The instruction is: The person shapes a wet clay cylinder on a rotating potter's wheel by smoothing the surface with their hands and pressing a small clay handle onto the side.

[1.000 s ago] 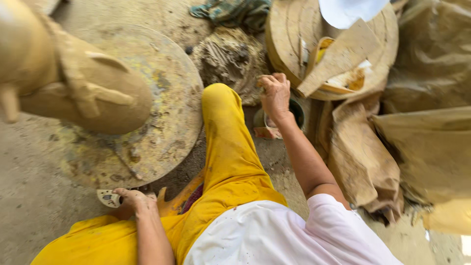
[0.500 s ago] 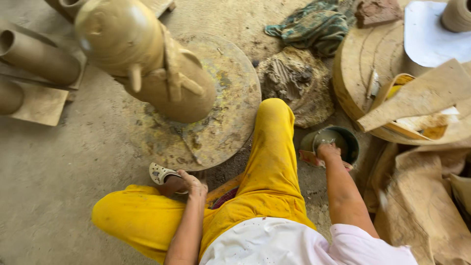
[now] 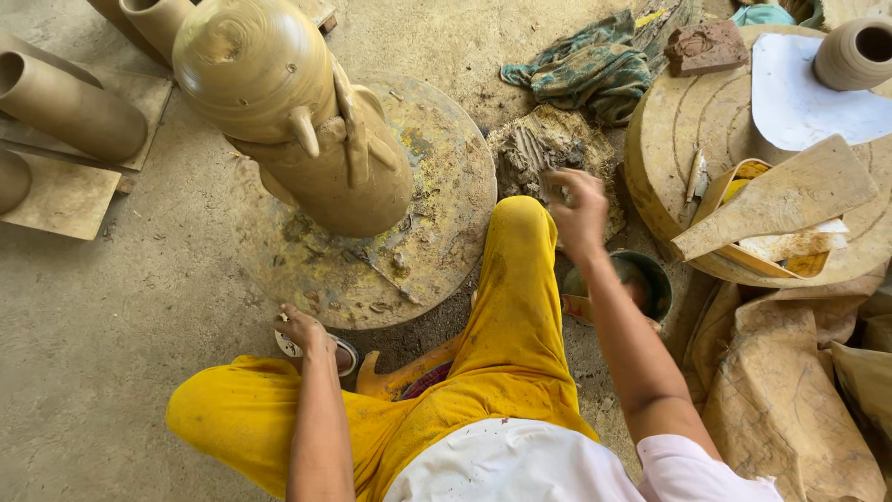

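Large round wheel (image 3: 409,242) on floor, tall clay figure (image 3: 297,121) upright on it, left of centre. Second round board (image 3: 743,149) at right, bearing small pot (image 3: 855,51) and wooden paddle (image 3: 780,200). Clay lump (image 3: 530,149) between both, just beyond right hand (image 3: 576,209); fingers loosely curled, grip blurred, cannot tell. Bucket (image 3: 641,279) below that wrist. Left hand (image 3: 302,330) flat on floor at wheel edge, holding nothing

My right hand (image 3: 578,206) has lifted out of the small green bucket (image 3: 641,279) and now hangs above the knee. My view has drifted left, bringing the clay cylinders (image 3: 65,102) into sight.
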